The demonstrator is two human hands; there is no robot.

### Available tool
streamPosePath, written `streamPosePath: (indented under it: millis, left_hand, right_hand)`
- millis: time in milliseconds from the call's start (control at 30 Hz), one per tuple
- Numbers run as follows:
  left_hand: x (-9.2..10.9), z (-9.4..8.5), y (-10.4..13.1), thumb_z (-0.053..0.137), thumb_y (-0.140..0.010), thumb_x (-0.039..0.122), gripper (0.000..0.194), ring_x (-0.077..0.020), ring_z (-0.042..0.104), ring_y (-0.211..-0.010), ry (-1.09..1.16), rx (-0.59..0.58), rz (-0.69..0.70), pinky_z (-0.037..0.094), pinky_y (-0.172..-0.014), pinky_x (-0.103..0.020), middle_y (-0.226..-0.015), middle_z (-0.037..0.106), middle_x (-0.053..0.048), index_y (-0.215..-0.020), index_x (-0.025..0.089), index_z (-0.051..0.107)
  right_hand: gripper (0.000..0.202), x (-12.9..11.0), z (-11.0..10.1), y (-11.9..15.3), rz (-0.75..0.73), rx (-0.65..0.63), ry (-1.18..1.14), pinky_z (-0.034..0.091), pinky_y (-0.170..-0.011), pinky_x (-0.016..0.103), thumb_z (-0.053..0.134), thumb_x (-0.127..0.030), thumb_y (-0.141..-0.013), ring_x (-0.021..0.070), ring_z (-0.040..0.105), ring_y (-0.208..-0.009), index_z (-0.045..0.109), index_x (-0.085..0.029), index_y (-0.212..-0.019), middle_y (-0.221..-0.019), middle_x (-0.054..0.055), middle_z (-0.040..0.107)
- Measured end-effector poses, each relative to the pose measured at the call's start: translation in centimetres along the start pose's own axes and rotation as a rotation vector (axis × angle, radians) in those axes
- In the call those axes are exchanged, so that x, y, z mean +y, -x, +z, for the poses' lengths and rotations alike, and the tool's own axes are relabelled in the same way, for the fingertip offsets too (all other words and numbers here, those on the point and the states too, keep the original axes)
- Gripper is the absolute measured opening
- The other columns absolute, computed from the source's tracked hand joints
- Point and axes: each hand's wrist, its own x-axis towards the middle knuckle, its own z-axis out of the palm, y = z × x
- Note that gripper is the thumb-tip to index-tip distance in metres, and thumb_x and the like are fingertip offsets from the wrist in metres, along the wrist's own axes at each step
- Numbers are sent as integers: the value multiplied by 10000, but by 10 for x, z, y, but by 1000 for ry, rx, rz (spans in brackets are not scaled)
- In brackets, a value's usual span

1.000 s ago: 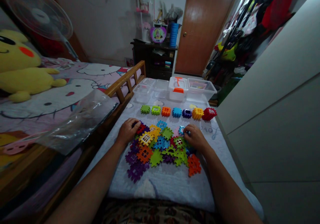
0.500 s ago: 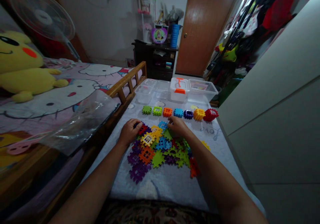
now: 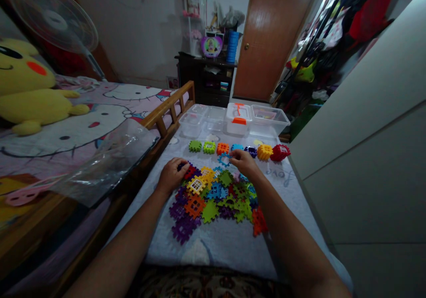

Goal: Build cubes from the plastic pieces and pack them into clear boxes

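Observation:
My right hand (image 3: 245,163) pinches a light-blue plastic building block (image 3: 224,159) with notched edges and an open centre, just above the far edge of a heap of similar flat blocks. My left hand (image 3: 172,174) rests at the heap's upper left, thumb and fingers apart, beside a red block (image 3: 189,172) and dark purple ones. In the heap lie a yellow window block (image 3: 196,185), an orange one (image 3: 195,206), a plain green one (image 3: 210,211) and a purple one (image 3: 185,229). Beyond my right hand, a light-blue stack (image 3: 237,147) is partly hidden.
Several colour-sorted stacks form a row, from a green stack (image 3: 195,146) to a red stack (image 3: 280,152). Behind them stand clear plastic boxes (image 3: 191,127) and a lidded box with orange clips (image 3: 238,120). A wooden bed rail (image 3: 169,105) borders the left.
My right hand has lifted a light-blue block from the heap and moved it slightly away from me and right, towards the row of stacks. My left hand stays in place.

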Motion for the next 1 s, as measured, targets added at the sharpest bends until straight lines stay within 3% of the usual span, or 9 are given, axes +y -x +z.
streamPosePath:
  millis: [133, 233, 367, 567, 800, 1000]
  left_hand:
    - [3, -1, 0, 505, -876, 448, 296, -232, 644, -948, 0, -6, 8, 493, -908, -355, -965, 687, -57, -879, 202, 670]
    - [3, -1, -1, 510, -866, 458, 300, -232, 644, -938, 6, -4, 0, 497, -898, -356, -964, 685, -58, -871, 205, 672]
    - [1, 0, -1, 509, -862, 478, 314, -234, 640, -948, 8, -4, 3, 494, -908, -362, -967, 680, -60, -877, 210, 673]
    - [0, 1, 0, 507, -859, 474, 314, -236, 636, -940, -2, -8, 5, 490, -901, -368, -958, 678, -65, -876, 206, 669]
    - [2, 0, 1, 507, -860, 476, 312, -236, 631, -950, -11, -13, -2, 487, -909, -369, -974, 682, -65, -874, 209, 669]
    - [4, -1, 0, 506, -862, 470, 305, -237, 633, -964, -6, -13, -2, 490, -936, -372, -981, 683, -67, -879, 212, 669]
  right_hand:
    - [114, 14, -36, 24, -103, 221, 81, 410, -650, 269, 567, -196, -739, 149, 524, -668, 627, -190, -836, -733, -8, 568]
    - [108, 29, -48, 44, -212, 283, 294, 432, -755, 312, 543, -135, -743, 193, 554, -796, 611, -199, -797, -825, 42, 584]
    - [158, 45, -46, 65, -251, 197, 453, 440, -836, 346, 547, -79, -737, 224, 551, -898, 604, -208, -808, -891, 62, 583]
    - [191, 49, -44, 78, -218, -13, 442, 430, -927, 360, 626, -109, -715, 222, 556, -984, 603, -205, -879, -1014, 65, 601]
    - [281, 43, -45, 77, -121, -34, 487, 434, -897, 352, 714, -267, -741, 236, 560, -985, 582, -200, -979, -1019, 70, 614]
    - [268, 44, -43, 75, -130, -54, 509, 434, -891, 341, 683, -218, -750, 227, 570, -970, 590, -197, -1001, -1028, 78, 633]
